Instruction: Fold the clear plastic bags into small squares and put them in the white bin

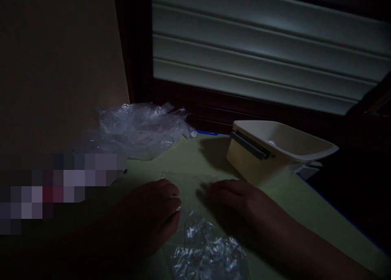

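Observation:
A clear plastic bag (210, 251) lies on the green tabletop (183, 153), flat at its far end and crumpled at the near end. My left hand (155, 219) rests at the bag's left edge, its fingers bent, with a glint of plastic between them. The thumb is hidden in the dark. Over the bag's right side is my right hand (238, 196), fingers stretched out and casting a shadow on the plastic. Whether its fingertips touch the bag is too dark to tell.
A heap of clear plastic bags (140, 129) lies at the back left. On the right stands a cream plastic container (259, 162) with a grey clip. Behind the table is a slatted shutter (244, 47) in a dark frame. A blurred-out patch (73, 182) covers the left.

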Available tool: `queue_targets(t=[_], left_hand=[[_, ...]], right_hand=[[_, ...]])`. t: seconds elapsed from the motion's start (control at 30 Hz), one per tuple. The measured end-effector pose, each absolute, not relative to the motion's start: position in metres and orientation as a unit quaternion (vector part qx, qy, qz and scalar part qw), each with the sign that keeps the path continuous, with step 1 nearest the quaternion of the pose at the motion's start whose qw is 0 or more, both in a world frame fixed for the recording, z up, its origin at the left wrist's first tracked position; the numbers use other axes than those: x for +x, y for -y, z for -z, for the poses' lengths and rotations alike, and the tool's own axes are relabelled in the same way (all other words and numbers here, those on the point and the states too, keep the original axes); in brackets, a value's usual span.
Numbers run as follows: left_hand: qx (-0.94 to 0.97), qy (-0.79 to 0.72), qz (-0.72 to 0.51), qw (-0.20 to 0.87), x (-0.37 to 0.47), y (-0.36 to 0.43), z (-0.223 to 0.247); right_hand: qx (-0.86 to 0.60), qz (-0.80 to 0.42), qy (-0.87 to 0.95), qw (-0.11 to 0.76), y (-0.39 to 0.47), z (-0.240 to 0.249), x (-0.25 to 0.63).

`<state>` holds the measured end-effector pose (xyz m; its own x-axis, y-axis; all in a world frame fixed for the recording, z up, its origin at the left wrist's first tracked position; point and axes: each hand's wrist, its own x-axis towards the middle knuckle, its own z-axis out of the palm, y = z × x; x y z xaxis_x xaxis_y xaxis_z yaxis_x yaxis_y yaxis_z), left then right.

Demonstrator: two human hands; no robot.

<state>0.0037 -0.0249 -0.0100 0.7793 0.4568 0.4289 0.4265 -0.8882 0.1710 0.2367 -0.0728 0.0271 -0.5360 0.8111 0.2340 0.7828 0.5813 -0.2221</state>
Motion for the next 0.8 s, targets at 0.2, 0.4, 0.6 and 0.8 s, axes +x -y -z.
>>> queue_targets(t=[0.2,0.4,0.6,0.8], left_hand=[[0.95,-0.232,-0.206,0.042,0.005,0.026,0.004],[0.945,-0.231,-0.226,0.045,0.005,0.026,0.003],[0.918,-0.261,-0.288,0.081,0.004,0.018,0.002],[0.831,-0.388,-0.375,0.136,0.003,0.002,0.011]], right_hand=[[-0.561,-0.062,0.785,0.253,0.05,-0.007,0.248],[-0.554,-0.078,0.78,0.281,0.039,0.005,0.251],[-0.555,-0.111,0.762,0.314,0.043,0.003,0.25],[-0.546,-0.119,0.739,0.375,0.047,0.0,0.249]])
